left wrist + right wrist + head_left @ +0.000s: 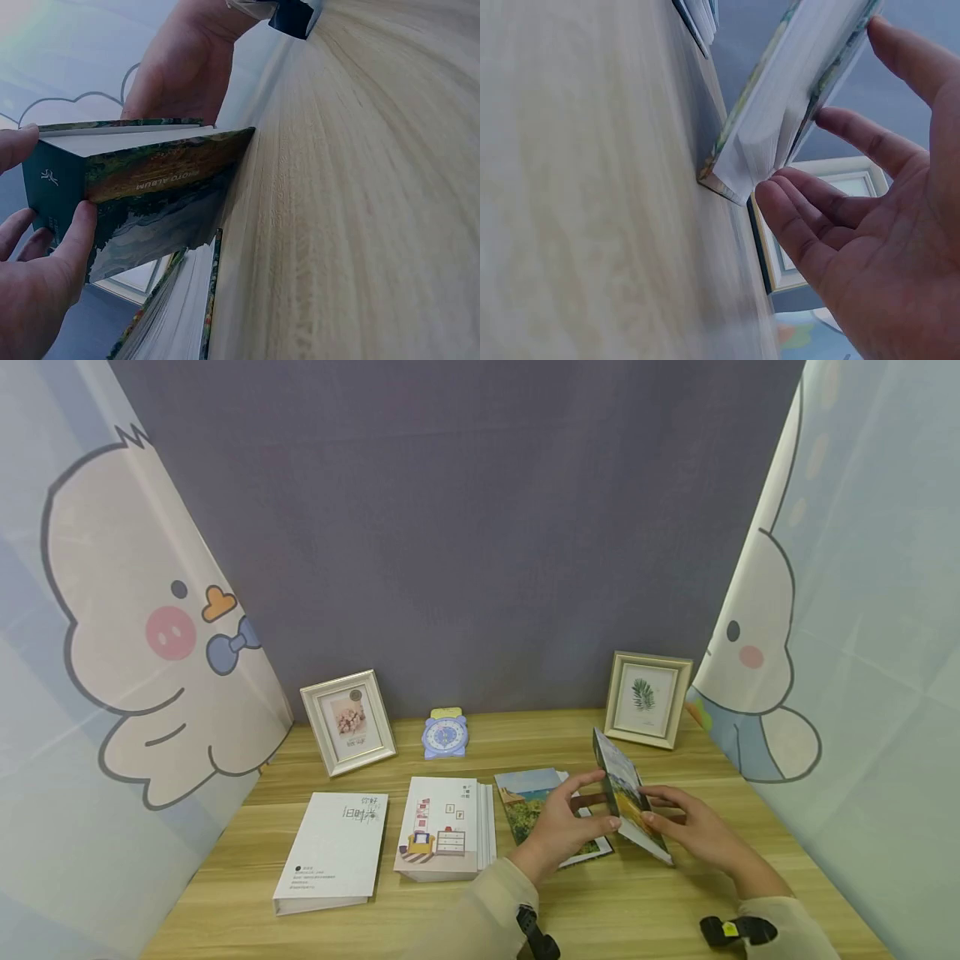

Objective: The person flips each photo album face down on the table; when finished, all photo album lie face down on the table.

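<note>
A photo album [626,793] with a landscape cover stands tilted at the right of the table, its lower corner right at the tabletop. My left hand [558,828] grips it by the dark green spine, the thumb on one cover and fingers on the other; "PHOTO ALBUM" lettering shows in the left wrist view. The fingertips of my right hand [693,828] touch the other cover, fingers fairly straight. White page edges fan slightly in the right wrist view. Beneath and left of the left hand lies a second landscape-covered album [525,797], partly hidden by that hand.
Left of the albums lie a thick white illustrated book [438,827] and a white album with Chinese lettering [333,847]. Behind stand a cream picture frame [348,722], a small blue clock-like item [446,735] and a leaf-print picture frame [647,700]. A grey curtain [465,543] closes off the back.
</note>
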`<state>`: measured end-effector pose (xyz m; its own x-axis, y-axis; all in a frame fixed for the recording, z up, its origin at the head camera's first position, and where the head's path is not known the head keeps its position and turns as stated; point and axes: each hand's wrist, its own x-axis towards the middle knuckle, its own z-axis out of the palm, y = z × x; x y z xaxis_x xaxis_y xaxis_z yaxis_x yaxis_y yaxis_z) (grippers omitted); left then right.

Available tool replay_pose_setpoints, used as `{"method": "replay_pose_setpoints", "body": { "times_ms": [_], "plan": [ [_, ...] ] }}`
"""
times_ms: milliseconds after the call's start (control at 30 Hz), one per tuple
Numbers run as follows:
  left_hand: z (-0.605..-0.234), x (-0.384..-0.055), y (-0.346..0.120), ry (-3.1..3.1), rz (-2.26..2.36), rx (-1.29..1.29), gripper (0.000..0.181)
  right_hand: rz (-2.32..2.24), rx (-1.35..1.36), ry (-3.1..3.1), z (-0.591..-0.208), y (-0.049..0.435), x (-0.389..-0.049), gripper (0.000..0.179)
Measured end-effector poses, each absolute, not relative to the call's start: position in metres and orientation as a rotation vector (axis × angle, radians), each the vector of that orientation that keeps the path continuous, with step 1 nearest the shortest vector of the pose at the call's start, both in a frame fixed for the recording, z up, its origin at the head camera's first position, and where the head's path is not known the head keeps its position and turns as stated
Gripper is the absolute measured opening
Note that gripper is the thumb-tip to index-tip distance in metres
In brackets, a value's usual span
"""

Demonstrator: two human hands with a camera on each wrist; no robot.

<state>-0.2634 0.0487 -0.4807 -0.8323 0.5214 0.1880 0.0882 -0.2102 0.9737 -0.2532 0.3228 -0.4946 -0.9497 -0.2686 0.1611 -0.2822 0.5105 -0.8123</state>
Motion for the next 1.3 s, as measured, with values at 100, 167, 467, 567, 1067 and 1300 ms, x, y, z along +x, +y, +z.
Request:
{"method": "replay_pose_setpoints", "body": {
  "times_ms": [100,167,467,567,1067,1300],
  "plan": [
    [-0.479,-0.263,0.049,1.736,2.141,0.712,0.064,1.483,0.53,-2.677,-0.497,0.322,-0.254,0.048],
    [-0.478,-0.263,0.05,1.707,2.158,0.725,0.063,1.478,0.57,-2.648,-0.497,0.32,-0.253,0.046],
    [-0.475,-0.261,0.052,1.629,2.183,0.787,0.06,1.425,0.725,-2.524,-0.493,0.315,-0.252,0.044],
    [-0.474,-0.26,0.053,1.653,2.172,0.796,0.06,1.426,0.749,-2.504,-0.492,0.314,-0.251,0.045],
    [-0.472,-0.257,0.056,1.747,2.092,0.813,0.054,1.681,0.779,-2.328,-0.49,0.302,-0.249,0.051],
    [-0.47,-0.254,0.06,1.805,2.081,0.891,0.055,1.745,0.891,-2.198,-0.482,0.297,-0.244,0.052]
  ]
}}
